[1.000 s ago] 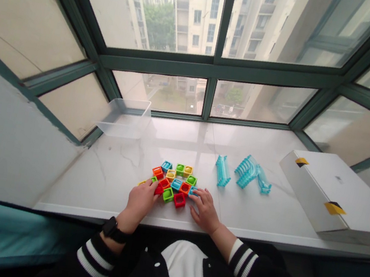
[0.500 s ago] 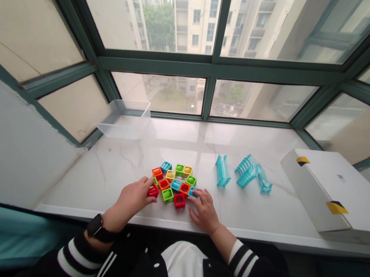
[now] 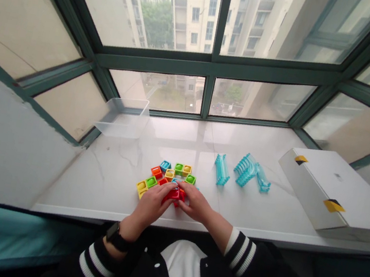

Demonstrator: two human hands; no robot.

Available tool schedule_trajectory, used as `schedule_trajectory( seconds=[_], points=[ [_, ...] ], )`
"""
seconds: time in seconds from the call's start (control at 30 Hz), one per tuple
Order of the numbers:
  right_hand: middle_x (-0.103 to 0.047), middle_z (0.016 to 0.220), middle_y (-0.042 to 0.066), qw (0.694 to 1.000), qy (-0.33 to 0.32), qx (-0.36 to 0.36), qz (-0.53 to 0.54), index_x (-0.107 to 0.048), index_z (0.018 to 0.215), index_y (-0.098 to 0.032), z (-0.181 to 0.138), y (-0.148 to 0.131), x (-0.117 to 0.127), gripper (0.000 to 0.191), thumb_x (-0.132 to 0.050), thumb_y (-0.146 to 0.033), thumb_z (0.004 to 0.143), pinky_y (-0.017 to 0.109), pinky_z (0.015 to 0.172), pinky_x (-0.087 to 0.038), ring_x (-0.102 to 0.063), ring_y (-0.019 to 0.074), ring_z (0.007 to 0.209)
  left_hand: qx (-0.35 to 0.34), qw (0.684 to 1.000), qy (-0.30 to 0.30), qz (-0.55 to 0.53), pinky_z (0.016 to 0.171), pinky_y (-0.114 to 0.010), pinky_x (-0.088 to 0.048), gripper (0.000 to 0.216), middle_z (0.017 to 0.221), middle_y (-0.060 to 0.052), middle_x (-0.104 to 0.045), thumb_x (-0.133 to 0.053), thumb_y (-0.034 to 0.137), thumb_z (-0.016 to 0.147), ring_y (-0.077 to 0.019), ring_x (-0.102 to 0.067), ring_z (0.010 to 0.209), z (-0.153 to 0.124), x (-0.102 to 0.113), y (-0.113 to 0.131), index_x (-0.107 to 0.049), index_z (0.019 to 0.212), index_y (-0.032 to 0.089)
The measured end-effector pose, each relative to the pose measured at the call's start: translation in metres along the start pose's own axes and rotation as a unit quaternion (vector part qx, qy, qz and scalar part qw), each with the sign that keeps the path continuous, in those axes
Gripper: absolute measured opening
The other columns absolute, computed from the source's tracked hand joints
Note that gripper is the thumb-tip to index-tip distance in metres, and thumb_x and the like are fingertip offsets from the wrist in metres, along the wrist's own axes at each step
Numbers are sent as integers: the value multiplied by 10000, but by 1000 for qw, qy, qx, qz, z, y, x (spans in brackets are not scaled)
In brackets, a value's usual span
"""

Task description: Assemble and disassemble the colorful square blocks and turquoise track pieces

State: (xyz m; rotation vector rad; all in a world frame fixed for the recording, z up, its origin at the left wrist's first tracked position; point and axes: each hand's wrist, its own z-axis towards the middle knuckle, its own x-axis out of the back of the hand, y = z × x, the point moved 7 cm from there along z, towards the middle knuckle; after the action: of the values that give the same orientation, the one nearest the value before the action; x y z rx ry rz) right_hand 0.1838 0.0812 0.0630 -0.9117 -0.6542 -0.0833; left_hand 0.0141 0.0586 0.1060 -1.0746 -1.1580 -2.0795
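Note:
A cluster of small coloured square blocks [image 3: 174, 175] lies on the white marble sill [image 3: 110, 178] in front of me: orange, blue, green, yellow and red ones. My left hand [image 3: 151, 205] and my right hand [image 3: 193, 202] meet at the cluster's near edge. Both pinch red blocks [image 3: 173, 195] between their fingertips. A yellow block [image 3: 141, 186] and a green block [image 3: 151, 181] sit just left of my left hand. A dark watch is on my left wrist.
Translucent blue ribbed track pieces [image 3: 246, 171] lie to the right of the blocks. A white cardboard box [image 3: 336, 194] with yellow tape stands at the far right. A clear plastic tub [image 3: 124, 117] sits at the back left by the window frame.
My left hand has moved right and my right hand left, so they now meet over the red blocks. The yellow and green blocks at the left, hidden before, now show.

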Motion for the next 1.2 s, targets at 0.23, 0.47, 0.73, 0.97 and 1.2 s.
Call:
schedule_trajectory(
  seconds=[0.23, 0.47, 0.73, 0.97, 1.2],
  points=[
    [-693, 1361, 86, 998, 29, -54, 15, -610, 1446, -293, 39, 22, 12, 549, -684, -166, 918, 462, 1106, -528, -653, 271, 1263, 72, 993, 92, -25, 1084, -458, -558, 473, 1381, -102, -678, -617, 436, 1021, -278, -666, 1268, -2, 0, -47, -526, 1456, 272],
    [-718, 1345, 108, 977, 19, -134, -164, -633, 1430, -235, 58, 64, -12, 478, -649, -179, 956, 456, 1119, -473, -635, 289, 1257, 92, 987, 62, 119, 1190, -584, -424, 409, 1331, -157, -682, -537, 349, 1032, -341, -616, 1267, -22, -42, -74, -605, 1409, 204],
    [-646, 1366, 159, 959, 33, -164, -230, -643, 1421, -196, 53, 75, -18, 424, -607, -260, 1003, 462, 1123, -462, -550, 318, 1267, 166, 966, 25, 197, 1260, -710, -217, 528, 1643, -164, -471, -528, 416, 1032, -424, -385, 1523, -31, -45, -94, -568, 1524, 231],
    [-645, 1376, 152, 954, 14, -172, -243, -744, 1249, -177, 54, 86, -24, 338, -509, -143, 1008, 424, 1143, -465, -554, 293, 1278, 172, 968, 24, 180, 1274, -665, -236, 461, 1610, -141, -515, -560, 431, 1011, -386, -425, 1507, -27, -42, -97, -641, 1426, 248],
    [-560, 1574, 127, 949, -22, -167, -268, -542, 1559, -228, 51, 70, -23, 523, -519, -379, 1059, 466, 1217, -370, -471, 314, 1443, 169, 972, 25, 160, 1279, -660, -231, 483, 1597, -123, -528, -599, 492, 990, -377, -429, 1503, -26, -40, -97, -639, 1423, 283]
  ],
)
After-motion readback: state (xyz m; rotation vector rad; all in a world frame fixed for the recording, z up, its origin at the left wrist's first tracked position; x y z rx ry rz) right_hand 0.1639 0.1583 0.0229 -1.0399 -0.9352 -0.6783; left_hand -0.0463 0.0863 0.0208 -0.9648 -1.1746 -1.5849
